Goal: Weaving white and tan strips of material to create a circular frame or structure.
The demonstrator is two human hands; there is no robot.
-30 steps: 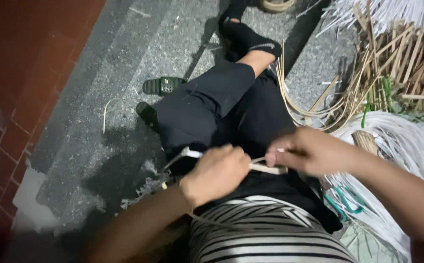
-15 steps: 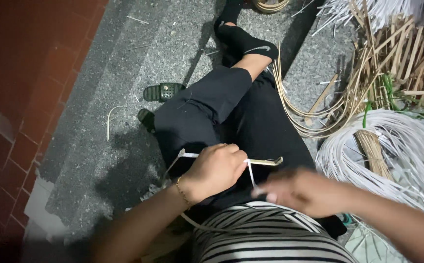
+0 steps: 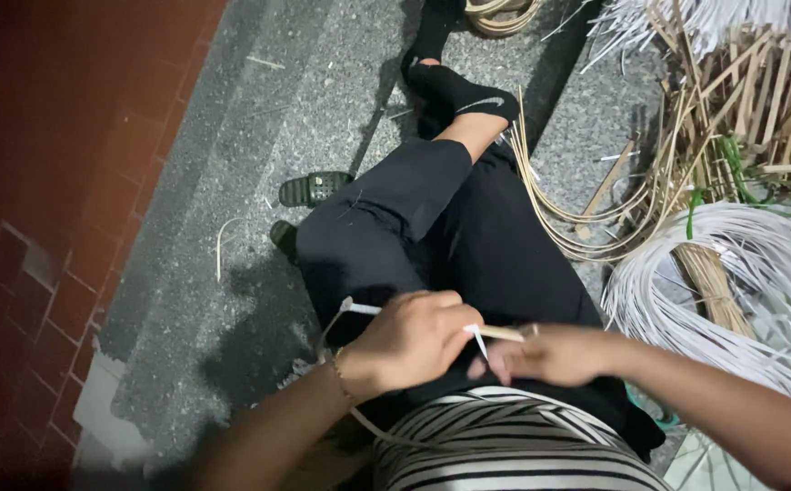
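- While seated on a grey stone floor (image 3: pixel 232 164), left hand (image 3: pixel 409 341) grips a pale cane strip (image 3: pixel 495 333) over the lap.
- Right hand (image 3: pixel 555 355) pinches the strip's other end; white cane coils (image 3: pixel 759 273) lie nearby.

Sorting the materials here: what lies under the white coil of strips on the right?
A tan bundle of cane pokes out beneath the white coil, on the grey stone floor. Its lower end is covered.

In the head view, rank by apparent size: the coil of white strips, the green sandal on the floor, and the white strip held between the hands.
1. Coil of white strips, largest by far.
2. Green sandal.
3. White strip between left hand and right hand; mostly hidden, so unsure against the sandal.
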